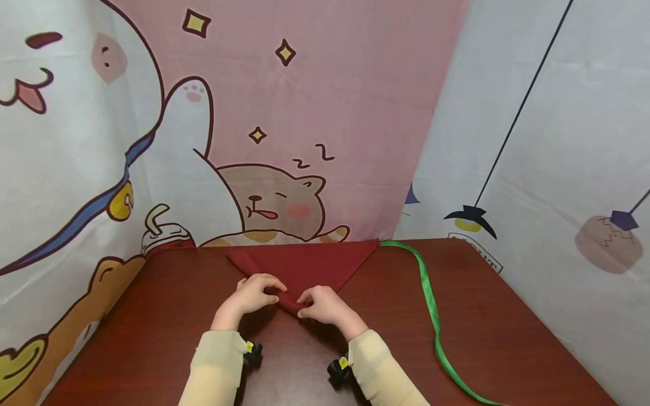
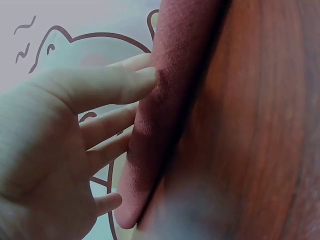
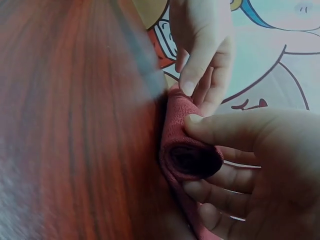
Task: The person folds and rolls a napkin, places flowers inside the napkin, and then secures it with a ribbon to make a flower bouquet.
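Fingers of L hand (image 1: 255, 293) & R hand (image 1: 325, 305) pinch part-rolled red cloth (image 1: 311, 266); grn ribbon (image 1: 431, 305) to R.

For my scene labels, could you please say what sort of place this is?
Probably an indoor tabletop workspace: a brown table, a cartoon-printed backdrop behind it, and a partly rolled red cloth.
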A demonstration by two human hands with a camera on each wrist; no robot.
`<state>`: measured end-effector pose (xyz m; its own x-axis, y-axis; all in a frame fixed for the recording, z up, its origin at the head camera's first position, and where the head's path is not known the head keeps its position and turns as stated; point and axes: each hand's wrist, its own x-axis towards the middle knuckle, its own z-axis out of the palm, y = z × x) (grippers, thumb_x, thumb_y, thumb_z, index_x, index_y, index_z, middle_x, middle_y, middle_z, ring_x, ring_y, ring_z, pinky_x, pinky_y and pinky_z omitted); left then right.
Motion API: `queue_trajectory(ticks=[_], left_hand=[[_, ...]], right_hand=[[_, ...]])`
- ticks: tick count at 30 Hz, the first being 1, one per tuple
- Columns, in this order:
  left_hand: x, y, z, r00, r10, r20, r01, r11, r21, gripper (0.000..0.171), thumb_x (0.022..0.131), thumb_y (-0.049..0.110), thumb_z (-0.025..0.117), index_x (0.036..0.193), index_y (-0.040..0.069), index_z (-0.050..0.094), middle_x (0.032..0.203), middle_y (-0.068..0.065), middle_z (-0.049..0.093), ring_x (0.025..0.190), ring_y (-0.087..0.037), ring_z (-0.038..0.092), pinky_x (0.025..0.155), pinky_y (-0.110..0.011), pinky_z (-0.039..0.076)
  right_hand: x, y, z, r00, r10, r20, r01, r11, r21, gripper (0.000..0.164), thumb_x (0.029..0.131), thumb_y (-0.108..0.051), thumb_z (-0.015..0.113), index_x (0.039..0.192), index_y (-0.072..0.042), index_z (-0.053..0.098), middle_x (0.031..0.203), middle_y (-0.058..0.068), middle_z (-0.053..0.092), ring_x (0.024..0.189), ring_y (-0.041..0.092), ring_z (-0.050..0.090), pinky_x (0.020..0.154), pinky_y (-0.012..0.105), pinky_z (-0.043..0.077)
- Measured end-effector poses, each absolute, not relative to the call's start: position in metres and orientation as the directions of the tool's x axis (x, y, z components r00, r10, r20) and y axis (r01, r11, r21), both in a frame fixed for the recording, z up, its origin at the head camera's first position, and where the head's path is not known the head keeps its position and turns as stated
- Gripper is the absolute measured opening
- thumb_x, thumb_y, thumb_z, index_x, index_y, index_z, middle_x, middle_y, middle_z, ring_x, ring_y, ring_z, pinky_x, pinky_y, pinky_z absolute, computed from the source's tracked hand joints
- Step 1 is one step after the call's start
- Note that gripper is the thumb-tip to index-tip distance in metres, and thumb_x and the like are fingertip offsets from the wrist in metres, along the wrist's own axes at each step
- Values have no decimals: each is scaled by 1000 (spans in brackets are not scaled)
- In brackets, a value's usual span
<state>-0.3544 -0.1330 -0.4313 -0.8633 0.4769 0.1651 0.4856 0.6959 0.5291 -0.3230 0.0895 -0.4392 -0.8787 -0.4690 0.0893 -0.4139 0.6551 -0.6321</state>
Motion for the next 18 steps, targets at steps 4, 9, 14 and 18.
queue_trajectory(ticks=[4,9,14,18], left_hand=[[-354,-133,-429,-857,482,183,499,686,529,23,82,7,72,101,21,75,111,3,65,113,-23,55,93,-70,22],[-353,-132,-425,-854,488,182,504,687,523,25,82,7,71,102,21,75,117,-4,64,118,-27,51,94,-70,22],[-353,-133,-426,-859,487,157,489,689,536,26,84,7,69,106,20,75,129,-13,59,132,-37,39,98,-74,15],[-353,-133,-427,-858,496,131,479,684,550,28,85,6,68,109,19,74,135,-15,55,138,-40,31,99,-75,10]], right_hand=[[-325,93,-438,-887,-455,82,-392,647,-654,16,82,-11,74,96,-4,74,74,-5,66,52,7,55,55,24,47],[-329,97,-439,-901,-427,74,-358,637,-683,17,82,-11,75,97,-7,68,76,-3,65,54,10,56,56,27,48],[-330,99,-441,-909,-413,57,-331,633,-700,14,83,-11,74,94,-7,65,76,-3,64,55,11,56,55,28,48],[-330,100,-442,-909,-414,53,-332,639,-694,8,85,-11,71,91,-8,68,77,-3,64,57,10,55,56,27,47]])
